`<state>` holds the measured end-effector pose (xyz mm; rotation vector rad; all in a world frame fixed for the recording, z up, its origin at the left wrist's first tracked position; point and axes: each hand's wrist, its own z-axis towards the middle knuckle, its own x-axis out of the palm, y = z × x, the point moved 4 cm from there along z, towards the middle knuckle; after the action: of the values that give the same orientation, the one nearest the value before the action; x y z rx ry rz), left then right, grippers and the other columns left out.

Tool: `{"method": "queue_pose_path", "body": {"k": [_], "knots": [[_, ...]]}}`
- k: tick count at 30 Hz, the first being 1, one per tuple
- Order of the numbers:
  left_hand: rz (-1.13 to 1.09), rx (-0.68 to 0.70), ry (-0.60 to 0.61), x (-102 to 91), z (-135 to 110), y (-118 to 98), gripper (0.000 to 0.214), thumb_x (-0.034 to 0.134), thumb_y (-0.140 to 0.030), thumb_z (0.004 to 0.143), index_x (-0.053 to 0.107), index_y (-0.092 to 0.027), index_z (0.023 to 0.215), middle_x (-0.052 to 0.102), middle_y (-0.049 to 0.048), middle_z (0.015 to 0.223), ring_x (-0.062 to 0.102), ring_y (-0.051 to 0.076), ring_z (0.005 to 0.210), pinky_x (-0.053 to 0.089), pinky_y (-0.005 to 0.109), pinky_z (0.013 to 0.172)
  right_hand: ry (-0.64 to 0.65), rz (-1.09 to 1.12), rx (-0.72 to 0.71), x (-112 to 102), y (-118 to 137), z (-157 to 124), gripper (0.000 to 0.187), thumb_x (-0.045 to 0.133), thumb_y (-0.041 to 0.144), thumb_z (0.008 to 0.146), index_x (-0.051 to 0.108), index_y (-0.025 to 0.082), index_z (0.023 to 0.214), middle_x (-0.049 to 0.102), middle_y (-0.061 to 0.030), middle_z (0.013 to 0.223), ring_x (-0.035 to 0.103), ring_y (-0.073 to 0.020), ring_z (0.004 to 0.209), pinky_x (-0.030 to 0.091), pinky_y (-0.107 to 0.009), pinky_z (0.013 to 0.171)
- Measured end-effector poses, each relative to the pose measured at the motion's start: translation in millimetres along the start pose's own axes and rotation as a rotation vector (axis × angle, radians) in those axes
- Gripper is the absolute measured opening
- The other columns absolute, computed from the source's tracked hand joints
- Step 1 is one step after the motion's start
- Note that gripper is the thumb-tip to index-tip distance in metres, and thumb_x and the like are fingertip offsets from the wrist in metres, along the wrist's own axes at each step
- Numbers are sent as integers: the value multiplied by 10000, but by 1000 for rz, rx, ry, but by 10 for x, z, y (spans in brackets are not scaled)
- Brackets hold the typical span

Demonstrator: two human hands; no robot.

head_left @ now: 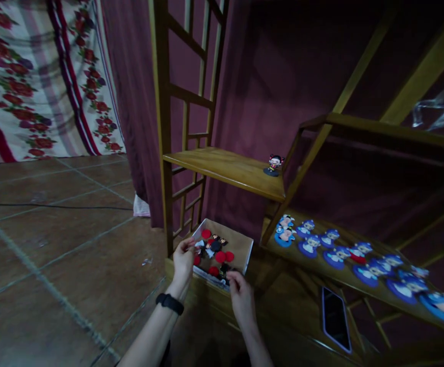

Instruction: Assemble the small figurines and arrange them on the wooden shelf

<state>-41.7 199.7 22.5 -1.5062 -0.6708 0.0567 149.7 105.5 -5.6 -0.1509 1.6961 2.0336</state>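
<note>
A shallow white box (249, 255) with a brown inside stands low on the shelf unit. In it lie several small toy figurines (209, 251), red discs (220, 257) and a dark disc (215, 246). At the box's left edge is my left hand (183, 259), its fingers closed together beside a pale figurine. My right hand (240, 294) is at the near right edge, with thumb and finger pinched close to a dark figurine (224, 268). What either hand holds, if anything, is too small to make out.
A single figurine (275, 164) stands on the wooden shelf (225, 165) above the box. Several figurines on blue bases (309, 244) line the lower right shelf. Below them lies a phone (335, 318). A clear horse-shaped ornament (441, 104) sits upper right. A cable (53, 205) crosses the tiled floor.
</note>
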Motion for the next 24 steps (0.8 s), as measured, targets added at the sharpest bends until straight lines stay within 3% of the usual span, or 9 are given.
{"method": "queue_pose_path", "body": {"k": [5,9,13,19,24], "knots": [[81,197,-79,-54,227,-122,280,549,-155,642,574,-158,921,621,53,880,601,132,677,480,254,610,-123,5,-39,143,-182,569,345,402,184,754,577,224,1049,649,-49,1035,621,-153,863,473,-278,786],[185,328,-95,-14,231,-281,230,511,-155,684,590,-155,900,629,55,870,606,145,713,485,282,686,-63,-75,-18,262,-408,856,329,393,169,744,601,212,996,653,-51,983,608,-161,888,467,-285,801],[311,491,-68,38,153,-378,222,499,-168,712,609,-168,905,628,50,861,602,164,781,471,304,756,-37,-238,-40,312,-591,970,286,389,155,750,631,207,893,654,-48,915,591,-167,884,445,-293,814],[319,424,-17,74,157,-263,227,506,-162,688,616,-168,887,624,48,858,593,157,746,467,280,686,48,-505,-36,447,-626,1054,233,449,168,768,644,211,889,646,-62,923,571,-178,923,400,-278,830],[168,72,11,109,206,-34,211,586,-196,620,609,-136,821,612,22,735,559,125,595,437,244,570,172,-646,4,638,-579,1040,265,557,211,725,616,208,983,607,-96,1006,546,-226,973,390,-305,846]]}}
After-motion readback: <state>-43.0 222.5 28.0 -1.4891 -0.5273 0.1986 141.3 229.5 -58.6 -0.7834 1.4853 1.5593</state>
